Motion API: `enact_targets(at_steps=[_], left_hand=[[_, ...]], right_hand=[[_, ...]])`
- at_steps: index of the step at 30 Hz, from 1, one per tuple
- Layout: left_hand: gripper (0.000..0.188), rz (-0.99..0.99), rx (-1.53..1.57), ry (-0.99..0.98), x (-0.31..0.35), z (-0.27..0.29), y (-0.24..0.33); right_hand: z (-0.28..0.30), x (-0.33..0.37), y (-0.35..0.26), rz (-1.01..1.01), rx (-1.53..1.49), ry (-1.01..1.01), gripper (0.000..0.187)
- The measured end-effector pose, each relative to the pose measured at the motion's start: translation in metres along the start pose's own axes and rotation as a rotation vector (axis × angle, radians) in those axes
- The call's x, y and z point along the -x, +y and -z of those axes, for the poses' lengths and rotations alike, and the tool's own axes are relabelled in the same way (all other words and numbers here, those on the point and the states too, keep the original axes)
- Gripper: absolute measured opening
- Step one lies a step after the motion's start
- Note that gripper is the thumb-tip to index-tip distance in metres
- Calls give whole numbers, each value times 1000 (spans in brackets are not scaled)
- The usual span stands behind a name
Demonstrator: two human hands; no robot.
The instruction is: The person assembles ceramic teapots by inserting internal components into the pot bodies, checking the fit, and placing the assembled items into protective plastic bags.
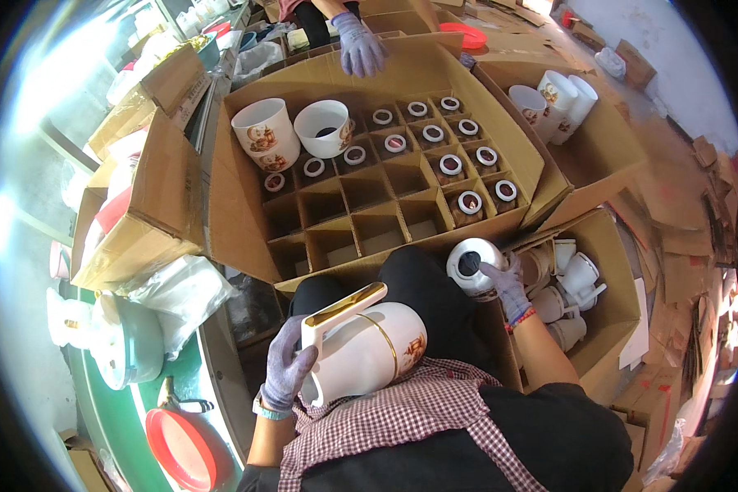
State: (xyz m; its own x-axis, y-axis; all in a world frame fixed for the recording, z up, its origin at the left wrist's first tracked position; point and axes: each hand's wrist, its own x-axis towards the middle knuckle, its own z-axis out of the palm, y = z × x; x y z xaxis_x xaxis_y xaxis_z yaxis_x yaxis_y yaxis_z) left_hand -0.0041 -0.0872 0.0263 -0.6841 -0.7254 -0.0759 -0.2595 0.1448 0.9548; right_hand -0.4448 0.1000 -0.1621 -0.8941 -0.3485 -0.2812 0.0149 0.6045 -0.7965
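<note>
My gloved left hand (286, 362) grips a white jug (373, 353) by its handle side. The jug has a gold band, a gold-topped handle and a printed picture, and it lies tilted across my lap. In my gloved right hand (508, 287) is a round white piece (473, 266) with a dark circle in its middle, held above my right thigh. In front of my knees stands a large divided carton (246, 238). Several dark-centred tops with white rings (450, 165) sit in its cells, and other cells show bare cardboard.
White printed cylinders (268, 135) stand on the carton's far left. To my right, an open box (615, 344) holds white handled parts. A red dish (180, 449) lies on the green surface at left. Beyond the carton hangs another person's gloved hand (359, 47).
</note>
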Motion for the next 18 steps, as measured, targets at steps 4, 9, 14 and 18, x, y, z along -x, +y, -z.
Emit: enact_targets(at_steps=[4,9,14,18], left_hand=[[58,25,22,28,6,-2,-1],[54,64,61,47,13,-3,1],[52,50,77,56,10,-5,5],[51,-12,47,101,21,-6,-10]], right_hand=[[27,-4,-2,27,-346,-177,99],[60,37,-180,302,-803,-458,69],[4,-44,-308,530,-708,-312,78],[-44,-68,-385,404,-905,-479,76]])
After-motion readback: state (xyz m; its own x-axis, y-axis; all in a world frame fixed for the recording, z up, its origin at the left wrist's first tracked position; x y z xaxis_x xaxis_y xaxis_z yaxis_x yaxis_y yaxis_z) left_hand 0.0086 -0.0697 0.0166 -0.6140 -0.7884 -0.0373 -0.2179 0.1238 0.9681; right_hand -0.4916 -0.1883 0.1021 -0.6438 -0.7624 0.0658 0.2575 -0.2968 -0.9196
